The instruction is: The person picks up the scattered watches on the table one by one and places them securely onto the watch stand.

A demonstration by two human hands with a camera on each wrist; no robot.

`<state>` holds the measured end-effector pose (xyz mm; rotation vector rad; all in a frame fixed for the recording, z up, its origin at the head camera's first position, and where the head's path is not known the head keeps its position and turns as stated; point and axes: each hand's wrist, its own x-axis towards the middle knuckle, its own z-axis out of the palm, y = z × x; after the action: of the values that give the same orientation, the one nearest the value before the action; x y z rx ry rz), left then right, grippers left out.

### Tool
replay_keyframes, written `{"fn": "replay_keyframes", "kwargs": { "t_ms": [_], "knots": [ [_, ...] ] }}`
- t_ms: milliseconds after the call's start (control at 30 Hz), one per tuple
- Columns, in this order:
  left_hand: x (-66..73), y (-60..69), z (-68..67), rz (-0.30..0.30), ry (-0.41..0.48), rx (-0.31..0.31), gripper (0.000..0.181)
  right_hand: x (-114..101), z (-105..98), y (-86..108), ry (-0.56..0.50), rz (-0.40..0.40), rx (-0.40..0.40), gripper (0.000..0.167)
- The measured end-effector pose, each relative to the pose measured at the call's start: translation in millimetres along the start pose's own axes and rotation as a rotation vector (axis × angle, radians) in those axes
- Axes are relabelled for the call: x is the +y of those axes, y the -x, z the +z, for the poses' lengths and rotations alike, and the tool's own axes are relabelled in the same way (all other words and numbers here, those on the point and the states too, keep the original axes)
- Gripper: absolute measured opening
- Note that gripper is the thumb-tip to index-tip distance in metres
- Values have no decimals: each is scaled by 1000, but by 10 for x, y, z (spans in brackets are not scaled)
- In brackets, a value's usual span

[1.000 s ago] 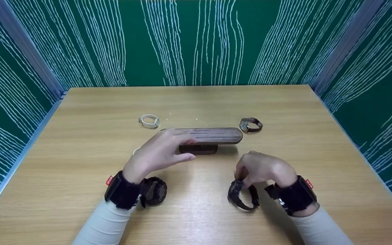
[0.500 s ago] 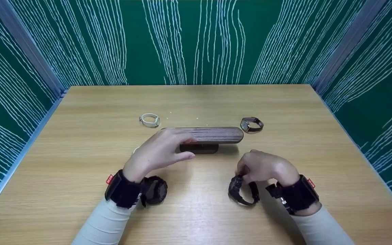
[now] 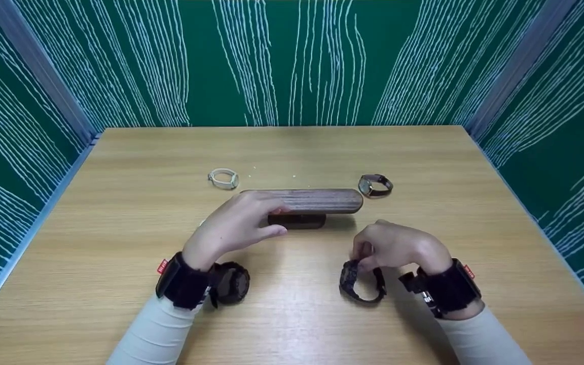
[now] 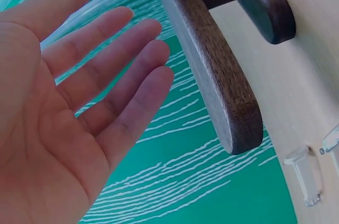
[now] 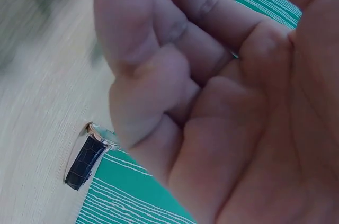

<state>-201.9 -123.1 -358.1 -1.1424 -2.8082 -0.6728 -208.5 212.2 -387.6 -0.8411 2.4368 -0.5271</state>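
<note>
A dark wooden stand [image 3: 322, 201] with a long rounded bar on a short base stands mid-table. My left hand [image 3: 236, 228] hovers over its left end in the head view; in the left wrist view the fingers of the left hand [image 4: 95, 86] are extended, with a gap between them and the bar [image 4: 222, 70]. On the right, my right hand [image 3: 393, 248] pinches the top of a black watch [image 3: 349, 276], whose looped strap reaches down toward the tabletop. The right wrist view shows the curled right hand [image 5: 212, 97], but the pinched watch is hidden there.
A white watch [image 3: 224, 179] lies behind the stand at left, and a dark-strapped watch [image 3: 374, 186] at right. Another black watch [image 3: 232, 284] is beside my left wrist. A pale item, mostly hidden, lies behind the left hand. Small white specks dot the wooden table [image 3: 292, 152].
The right hand and wrist have shifted slightly right and the black watch has tilted a little in its pinch. My left hand has barely moved.
</note>
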Motion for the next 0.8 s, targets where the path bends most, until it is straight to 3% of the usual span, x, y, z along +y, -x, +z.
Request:
{"fn": "replay_keyframes", "kwargs": {
  "t_ms": [167, 500, 800],
  "knots": [
    [10, -6, -8, -6, 3, -8, 33, -1, -16, 18, -25, 22, -9, 13],
    [10, -18, -11, -12, 2, -17, 28, -7, -69, 26, 4, -64, 55, 16],
    [-4, -17, -8, -7, -13, -22, 30, -66, -84, -6, -14, -145, 275, 25]
  ]
}}
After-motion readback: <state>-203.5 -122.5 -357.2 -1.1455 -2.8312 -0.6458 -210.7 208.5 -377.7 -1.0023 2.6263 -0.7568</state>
